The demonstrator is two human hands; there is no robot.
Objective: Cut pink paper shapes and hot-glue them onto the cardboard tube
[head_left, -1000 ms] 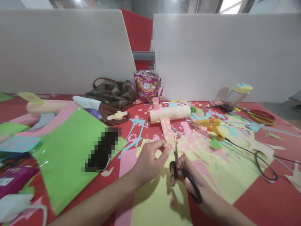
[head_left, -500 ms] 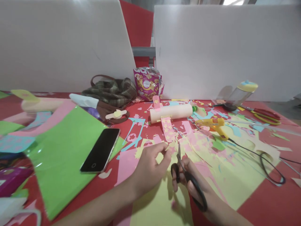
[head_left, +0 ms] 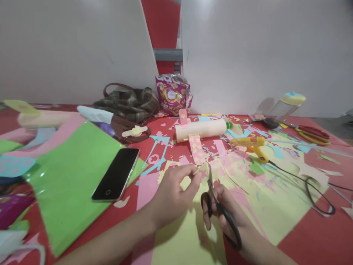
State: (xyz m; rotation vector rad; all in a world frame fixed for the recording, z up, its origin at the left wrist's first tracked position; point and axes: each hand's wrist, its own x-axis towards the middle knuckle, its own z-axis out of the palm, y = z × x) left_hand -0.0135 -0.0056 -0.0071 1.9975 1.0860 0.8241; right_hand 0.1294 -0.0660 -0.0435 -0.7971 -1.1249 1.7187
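My left hand (head_left: pixel 173 195) pinches a tiny yellow paper scrap (head_left: pixel 196 171) between thumb and fingertips, just left of the scissor blades. My right hand (head_left: pixel 230 217) grips black-handled scissors (head_left: pixel 217 209), blades pointing up and away beside the scrap. Both hands hover over a yellow paper sheet (head_left: pixel 182 239) on the red table. Beyond them lies a cream paper roll (head_left: pixel 201 130) with a pink star-patterned strip (head_left: pixel 196 149).
A black phone (head_left: pixel 117 178) rests on a green sheet (head_left: pixel 66 184) at left. A yellow glue gun (head_left: pixel 252 144) with a black cord (head_left: pixel 314 193), red-handled scissors (head_left: pixel 313 134), a clear jar (head_left: pixel 281 108), a snack bag (head_left: pixel 172 94) and a plaid bag (head_left: pixel 128 105) lie around. Paper offcuts litter the table.
The hands keep nearly the same pose; the view has shifted slightly, and the scissors and pinched scrap stay close together.
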